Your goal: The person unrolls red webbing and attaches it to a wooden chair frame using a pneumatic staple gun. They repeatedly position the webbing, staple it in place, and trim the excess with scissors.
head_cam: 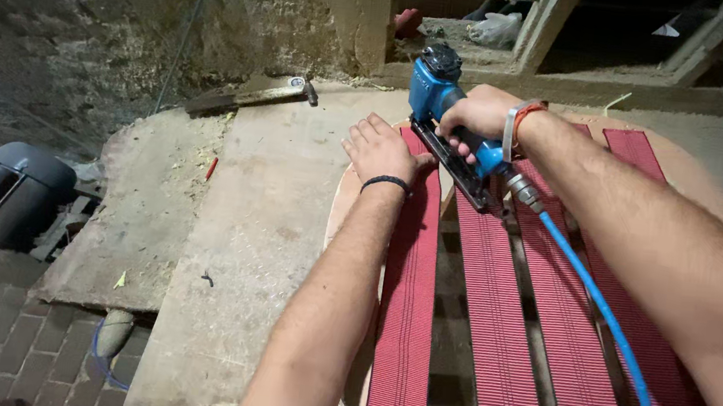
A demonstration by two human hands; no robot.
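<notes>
One blue stapler sits nose-down on the far end of the leftmost red strap, the right hand closed round its grip; it looks heavy and rigid, best held there. The left hand lies open, pressing the soft, stretchy strap flat on the frame. A blue hose trails back. No containers show.

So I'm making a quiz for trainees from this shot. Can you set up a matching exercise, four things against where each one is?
Things:
1. left hand
2. right hand
3. blue air hose
4. electric motor

Places:
A. on the brick floor at far left
B. gripping the blue staple gun
C. trailing from the gun's handle toward the camera
D. flat on a red webbing strap

Pairs: 1-D, 2-B, 3-C, 4-A
</notes>
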